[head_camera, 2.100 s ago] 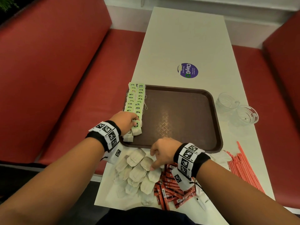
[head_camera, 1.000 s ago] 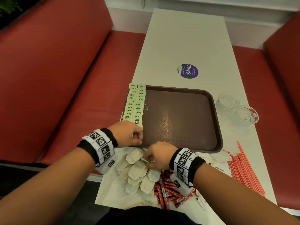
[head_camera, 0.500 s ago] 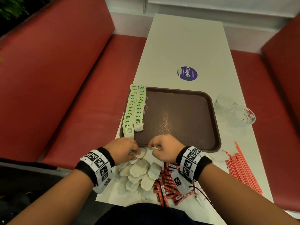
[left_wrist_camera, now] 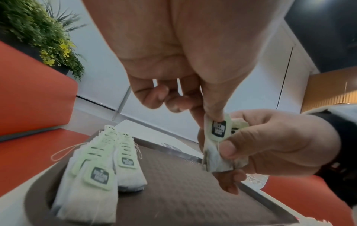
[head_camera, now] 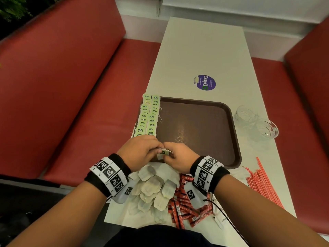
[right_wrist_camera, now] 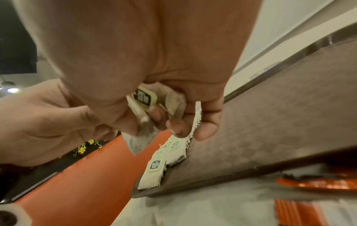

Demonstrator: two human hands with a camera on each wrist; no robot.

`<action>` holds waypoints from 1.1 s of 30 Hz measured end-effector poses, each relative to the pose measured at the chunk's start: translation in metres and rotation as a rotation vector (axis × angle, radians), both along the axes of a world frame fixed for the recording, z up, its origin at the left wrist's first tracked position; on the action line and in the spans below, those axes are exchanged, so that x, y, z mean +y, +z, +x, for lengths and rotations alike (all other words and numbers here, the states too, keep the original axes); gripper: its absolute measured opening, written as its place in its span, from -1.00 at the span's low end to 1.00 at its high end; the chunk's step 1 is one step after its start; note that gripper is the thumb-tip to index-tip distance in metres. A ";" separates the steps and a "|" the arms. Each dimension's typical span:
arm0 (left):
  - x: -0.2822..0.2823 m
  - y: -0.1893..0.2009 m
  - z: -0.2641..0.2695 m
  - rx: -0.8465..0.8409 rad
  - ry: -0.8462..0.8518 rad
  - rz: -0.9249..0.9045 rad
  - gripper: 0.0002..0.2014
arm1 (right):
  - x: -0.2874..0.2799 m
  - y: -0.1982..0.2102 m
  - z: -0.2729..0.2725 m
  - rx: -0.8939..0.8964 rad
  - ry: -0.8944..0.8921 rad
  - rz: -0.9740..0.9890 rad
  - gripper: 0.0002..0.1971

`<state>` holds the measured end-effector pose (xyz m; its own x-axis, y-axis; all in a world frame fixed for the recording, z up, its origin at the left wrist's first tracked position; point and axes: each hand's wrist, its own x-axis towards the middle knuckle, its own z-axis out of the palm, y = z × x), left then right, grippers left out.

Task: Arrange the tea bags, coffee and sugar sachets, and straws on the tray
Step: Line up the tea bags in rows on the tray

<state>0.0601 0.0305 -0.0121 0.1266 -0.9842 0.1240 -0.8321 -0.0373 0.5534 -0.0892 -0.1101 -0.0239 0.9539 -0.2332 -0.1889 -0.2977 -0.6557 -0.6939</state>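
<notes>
Both hands meet over the near left corner of the brown tray (head_camera: 220,122) and hold one tea bag (head_camera: 164,152) with a green tag between them. My left hand (head_camera: 142,154) pinches the tag (left_wrist_camera: 219,129) with thumb and finger. My right hand (head_camera: 178,158) grips the bag's body (left_wrist_camera: 216,159), also seen crumpled in its fingers as the tea bag (right_wrist_camera: 142,122). Two rows of tea bags (head_camera: 148,115) line the tray's left edge. Loose tea bags (head_camera: 153,188) and red sachets (head_camera: 185,209) lie on the table near me. Red straws (head_camera: 263,182) lie at the right.
Two glass cups (head_camera: 256,122) stand right of the tray. A purple sticker (head_camera: 204,82) marks the white table (head_camera: 201,50) beyond it. Red bench seats (head_camera: 80,86) flank the table on both sides.
The hands came together and lifted one tea bag from the loose pile up over the tray's near left corner. Earlier the left hand rested on the rows and the right on the pile.
</notes>
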 end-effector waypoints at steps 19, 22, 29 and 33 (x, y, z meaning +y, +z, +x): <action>-0.031 -0.021 0.040 -0.051 0.306 0.431 -0.85 | -0.019 0.011 -0.003 0.087 -0.203 0.073 -0.74; -0.043 -0.021 0.044 -0.086 0.339 0.445 -0.82 | -0.020 0.012 -0.005 0.091 -0.224 0.068 -0.75; -0.050 -0.030 0.041 -0.105 0.364 0.468 -0.83 | -0.022 0.007 -0.010 0.182 -0.201 0.042 -0.93; -0.047 -0.035 0.032 -0.115 0.280 0.503 -0.77 | -0.021 0.005 -0.012 0.171 -0.198 0.032 -0.92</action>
<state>0.0923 -0.0169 -0.0473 0.4034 -0.8570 -0.3208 -0.8067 -0.4985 0.3173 -0.1011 -0.1313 -0.0188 0.8438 -0.4037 -0.3535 -0.5327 -0.5511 -0.6423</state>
